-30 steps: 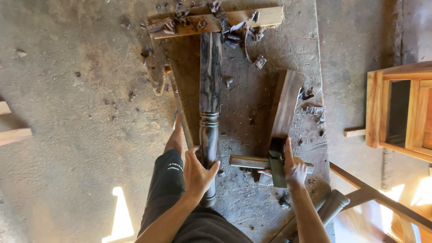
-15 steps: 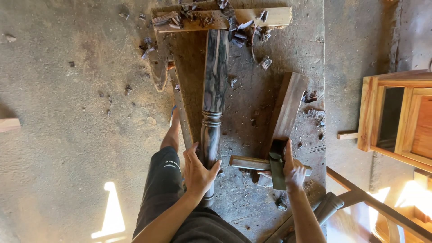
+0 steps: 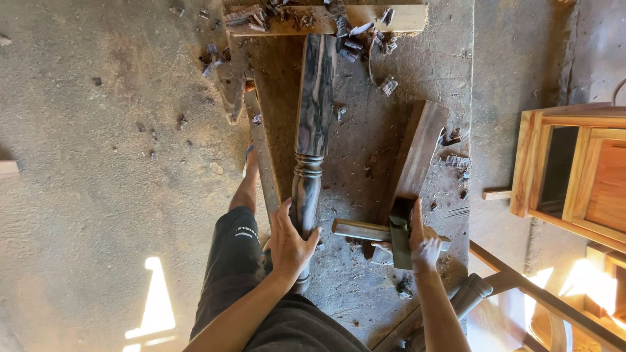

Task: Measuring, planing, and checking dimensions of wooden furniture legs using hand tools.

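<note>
In the head view, the left hand (image 3: 290, 242) is closed around the near, turned end of a dark turned wooden post (image 3: 312, 137). Its fingers (image 3: 282, 218) wrap the left side of the post and the thumb presses on the right side. The post runs straight away from these fingers, over a dusty bench (image 3: 365, 163), up to a light wooden block (image 3: 326, 19) at the far end, where wood shavings (image 3: 365, 39) lie scattered.

The right hand (image 3: 424, 244) rests on a wooden hand plane (image 3: 388, 233), which lies just to the right of the post. The fingers cover the dark upright blade part of the plane, and its crossbar handle sticks out on both sides of the hand. I cannot tell if these fingers are clenched fully or only laid over it. Beyond these fingers a reddish plank (image 3: 417, 153) lies tilted on the bench.

Compared with the earlier pictures, the left hand has moved onto the post: one second ago it was spread open beside it, now it grasps it. The right hand has stayed on the plane in the same place. The camera has tilted a little, so the block is now at the top edge.

To the left of the left hand is the person's bare leg in dark shorts (image 3: 238, 261) on the concrete floor (image 3: 98, 163). To the far right stands a light wooden cabinet frame (image 3: 574, 169).
</note>
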